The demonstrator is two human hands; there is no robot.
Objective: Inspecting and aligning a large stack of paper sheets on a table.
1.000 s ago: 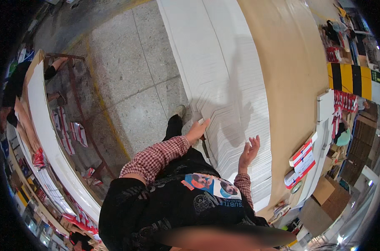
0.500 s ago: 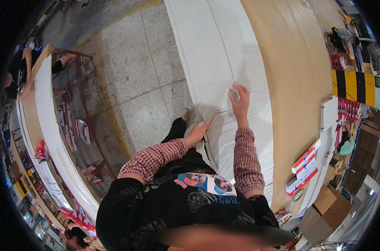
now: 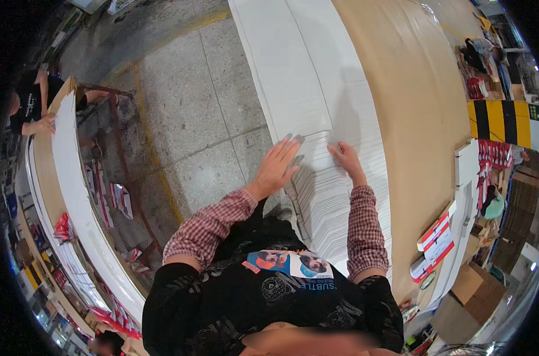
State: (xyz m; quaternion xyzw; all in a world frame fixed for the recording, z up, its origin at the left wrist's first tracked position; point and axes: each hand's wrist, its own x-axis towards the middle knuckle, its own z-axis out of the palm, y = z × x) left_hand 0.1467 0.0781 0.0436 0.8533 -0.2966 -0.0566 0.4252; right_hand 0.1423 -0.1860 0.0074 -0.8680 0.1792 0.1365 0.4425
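A long row of white paper or card sheets (image 3: pixel 308 89), overlapped like steps, covers the near side of the table in front of me. Over its left edge hangs my left hand (image 3: pixel 276 167), flat, fingers stretched out and partly spread, holding nothing I can see. My right hand (image 3: pixel 348 161) rests low over the middle of the stack, thumb and fingers drawn together near a sheet's edge. Whether a sheet is caught between them is too small to make out. Toward my body the stepped edges bend into a zigzag pattern.
Brown covering (image 3: pixel 409 118) spans the table right of the sheets. A red, white and blue box (image 3: pixel 437 240) lies on the right edge. On the left, beyond the concrete floor (image 3: pixel 189 118), a person (image 3: pixel 35 101) stands at another white-edged table (image 3: pixel 91 219).
My left hand has moved up and forward from the stack's left edge, its fingers now straightened. My right hand has come down and slightly nearer, its fingers drawn closer together.
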